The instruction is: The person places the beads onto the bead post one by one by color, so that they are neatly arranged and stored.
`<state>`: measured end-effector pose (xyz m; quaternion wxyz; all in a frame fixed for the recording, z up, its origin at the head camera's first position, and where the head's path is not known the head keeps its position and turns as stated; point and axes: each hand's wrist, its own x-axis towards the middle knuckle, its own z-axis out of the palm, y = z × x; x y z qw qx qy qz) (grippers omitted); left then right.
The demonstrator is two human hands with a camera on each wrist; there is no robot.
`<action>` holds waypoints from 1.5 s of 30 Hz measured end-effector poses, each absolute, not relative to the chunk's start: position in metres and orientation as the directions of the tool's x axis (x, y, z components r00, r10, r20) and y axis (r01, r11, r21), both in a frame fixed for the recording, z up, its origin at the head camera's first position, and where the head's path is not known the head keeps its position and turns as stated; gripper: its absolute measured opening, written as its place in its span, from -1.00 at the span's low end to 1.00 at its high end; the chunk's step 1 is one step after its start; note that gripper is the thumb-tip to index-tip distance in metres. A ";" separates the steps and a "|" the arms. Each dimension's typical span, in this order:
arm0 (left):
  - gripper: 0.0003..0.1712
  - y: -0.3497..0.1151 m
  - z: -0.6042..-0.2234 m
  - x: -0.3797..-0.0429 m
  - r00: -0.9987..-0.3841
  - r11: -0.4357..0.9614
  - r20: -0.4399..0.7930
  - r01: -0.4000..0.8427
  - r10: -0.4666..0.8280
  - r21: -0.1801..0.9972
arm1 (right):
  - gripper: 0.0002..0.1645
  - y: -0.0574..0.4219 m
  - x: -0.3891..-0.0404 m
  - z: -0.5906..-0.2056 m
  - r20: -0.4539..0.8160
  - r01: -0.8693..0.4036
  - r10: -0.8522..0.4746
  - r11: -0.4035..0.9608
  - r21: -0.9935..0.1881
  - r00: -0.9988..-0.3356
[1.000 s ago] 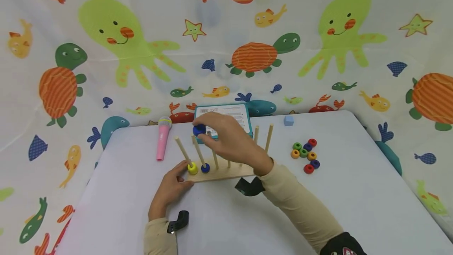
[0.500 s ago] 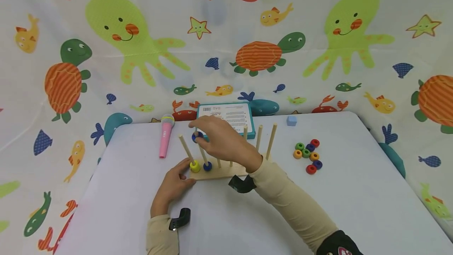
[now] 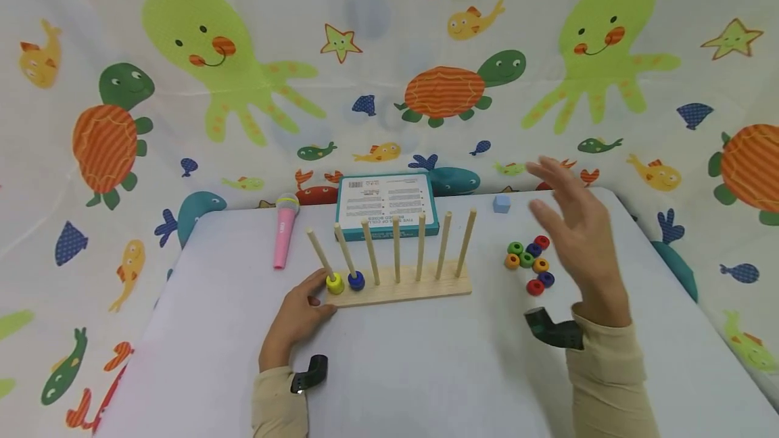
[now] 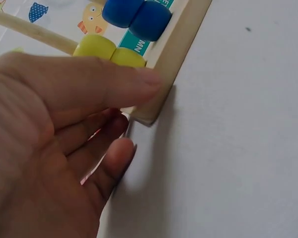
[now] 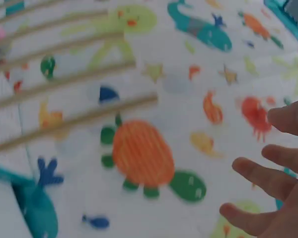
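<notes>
A wooden peg board [image 3: 398, 291] with several upright pegs stands on the white table. Two yellow beads [image 4: 111, 49] sit on its leftmost peg, and two blue beads [image 4: 136, 17] sit on the peg beside it. My left hand [image 3: 299, 313] holds the board's left end, thumb along the front edge and fingers curling behind. Over the table's right side my right hand [image 3: 581, 242] is raised with spread fingers, holding nothing. Loose red, blue, green and orange beads [image 3: 526, 259] lie just left of it in the head view.
Behind the board lies a teal-edged box [image 3: 387, 203] with a white printed face. A pink toy microphone [image 3: 284, 232] lies at the left, and a light blue cube [image 3: 502, 204] at the back right. A sea-animal cloth [image 3: 377, 39] hangs behind the table.
The blue bead my right hand held has gone down the second peg onto the other blue one. That hand has let go and swung right, toward the loose beads. My left hand stays put.
</notes>
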<state>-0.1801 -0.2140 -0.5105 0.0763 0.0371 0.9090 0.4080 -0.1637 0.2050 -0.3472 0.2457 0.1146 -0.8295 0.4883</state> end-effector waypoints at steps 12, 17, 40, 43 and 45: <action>-0.20 -0.219 -0.504 -0.178 -0.986 0.663 -0.123 -0.016 0.115 0.749 | -0.56 0.296 -0.158 -0.460 -0.090 0.100 0.055 0.771 -0.629 -0.994; -0.19 -0.218 -0.503 -0.178 -0.985 0.663 -0.132 -0.027 0.108 0.748 | -0.64 0.290 -0.160 -0.472 -0.105 0.081 0.023 0.801 -0.593 -0.994; -0.18 -0.211 -0.508 -0.179 -0.984 0.661 -0.136 -0.027 0.114 0.749 | -0.57 0.244 -0.132 -0.380 0.392 -0.271 -0.005 0.730 -0.627 -0.920; -0.18 -0.210 -0.507 -0.179 -0.984 0.661 -0.137 -0.029 0.112 0.750 | -0.53 0.208 -0.137 -0.346 0.541 -0.474 -0.113 0.649 -0.595 -0.833; -0.18 -0.210 -0.508 -0.179 -0.984 0.661 -0.140 -0.033 0.109 0.749 | -0.54 0.179 -0.144 -0.331 0.586 -0.579 -0.204 0.581 -0.572 -0.784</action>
